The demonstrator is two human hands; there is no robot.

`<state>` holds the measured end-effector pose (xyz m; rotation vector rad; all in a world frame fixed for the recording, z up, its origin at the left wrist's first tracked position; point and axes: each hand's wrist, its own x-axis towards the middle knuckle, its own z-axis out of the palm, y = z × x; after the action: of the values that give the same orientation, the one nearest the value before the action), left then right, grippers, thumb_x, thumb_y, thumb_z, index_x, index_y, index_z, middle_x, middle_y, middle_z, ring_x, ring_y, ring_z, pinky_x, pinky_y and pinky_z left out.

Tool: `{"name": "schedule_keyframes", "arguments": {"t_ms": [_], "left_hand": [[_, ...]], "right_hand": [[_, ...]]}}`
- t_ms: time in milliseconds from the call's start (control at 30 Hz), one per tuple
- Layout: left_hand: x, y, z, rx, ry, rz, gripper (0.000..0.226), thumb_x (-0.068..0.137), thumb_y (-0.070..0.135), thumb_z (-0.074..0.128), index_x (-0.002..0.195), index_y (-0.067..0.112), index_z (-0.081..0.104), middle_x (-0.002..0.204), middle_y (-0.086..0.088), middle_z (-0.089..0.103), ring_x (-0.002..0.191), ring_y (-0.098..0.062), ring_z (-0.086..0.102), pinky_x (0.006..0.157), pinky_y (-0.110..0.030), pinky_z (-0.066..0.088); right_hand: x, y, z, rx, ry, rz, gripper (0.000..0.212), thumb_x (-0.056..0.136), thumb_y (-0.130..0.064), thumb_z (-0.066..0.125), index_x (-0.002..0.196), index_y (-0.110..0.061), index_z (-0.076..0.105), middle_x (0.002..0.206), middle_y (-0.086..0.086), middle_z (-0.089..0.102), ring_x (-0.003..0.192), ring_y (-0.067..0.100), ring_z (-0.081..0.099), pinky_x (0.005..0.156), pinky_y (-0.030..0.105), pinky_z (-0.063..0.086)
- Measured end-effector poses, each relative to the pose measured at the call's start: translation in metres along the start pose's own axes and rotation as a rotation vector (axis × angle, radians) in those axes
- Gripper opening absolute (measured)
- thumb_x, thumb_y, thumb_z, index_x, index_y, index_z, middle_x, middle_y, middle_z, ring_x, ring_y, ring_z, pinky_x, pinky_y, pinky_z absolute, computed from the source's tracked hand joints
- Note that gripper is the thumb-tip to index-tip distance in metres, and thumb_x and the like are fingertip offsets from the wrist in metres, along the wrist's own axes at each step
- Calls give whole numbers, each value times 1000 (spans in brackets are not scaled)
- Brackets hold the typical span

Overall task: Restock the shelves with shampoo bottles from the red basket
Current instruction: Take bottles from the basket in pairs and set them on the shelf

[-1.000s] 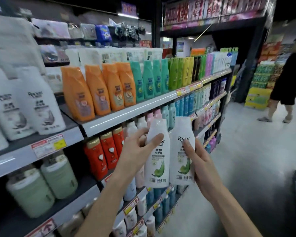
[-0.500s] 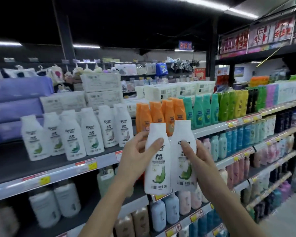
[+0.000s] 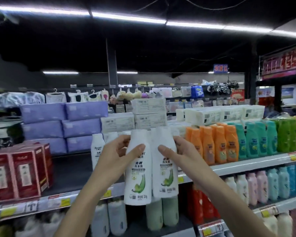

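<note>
The left hand clasps one white plastic shampoo bottle with a green leaf label and the right hand clasps its twin, both raised before the dark shelf, apparently mid-placement; next, setting them upright in the bare stretch beside the lone white bottle.

Two shampoo bottles stand upright side by side in front of the shelf, touching, the left hand on the left one and the right hand on the right one. Behind them on that shelf stands a like bottle. To the left on the shelf sit boxes; to the right, a row of bottles. Stacked packs lie behind, and further bottles stand on the shelf below.
</note>
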<state>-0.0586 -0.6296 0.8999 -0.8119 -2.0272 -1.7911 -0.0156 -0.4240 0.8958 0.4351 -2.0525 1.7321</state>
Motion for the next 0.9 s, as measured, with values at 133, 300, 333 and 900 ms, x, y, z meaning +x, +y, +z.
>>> {"name": "schedule_keyframes", "arguments": {"t_ms": [133, 300, 333, 900], "left_hand": [[16, -10, -57, 52, 25, 12, 38, 74, 34, 77, 109, 21, 72, 104, 6, 78, 95, -12, 74, 76, -20, 57], [41, -29, -119, 189, 57, 6, 50, 70, 57, 83, 111, 32, 71, 107, 15, 76, 98, -6, 72, 85, -37, 58], [46, -33, -127, 201, 68, 2, 48, 70, 55, 82, 111, 32, 71, 106, 16, 75, 98, -5, 71, 86, -37, 58], [105, -122, -188, 357, 73, 14, 33, 76, 25, 84, 105, 29, 70, 95, 14, 76, 89, 9, 68, 66, -7, 50]], "right_hand": [[38, -2, 43, -36, -68, 1, 42, 86, -35, 76, 123, -22, 60, 112, -4, 74, 101, 14, 72, 91, 45, 57], [89, -11, 83, -155, -222, -36, 40, 84, -32, 78, 121, -30, 62, 110, -10, 74, 101, 5, 70, 89, 32, 58], [98, -14, 89, -208, -252, -49, 40, 84, -32, 79, 121, -30, 63, 109, -11, 74, 98, 3, 69, 86, 28, 58], [229, 1, 156, -998, -493, -162, 38, 76, -37, 84, 104, -20, 67, 100, -5, 69, 88, 15, 62, 85, 36, 53]]}}
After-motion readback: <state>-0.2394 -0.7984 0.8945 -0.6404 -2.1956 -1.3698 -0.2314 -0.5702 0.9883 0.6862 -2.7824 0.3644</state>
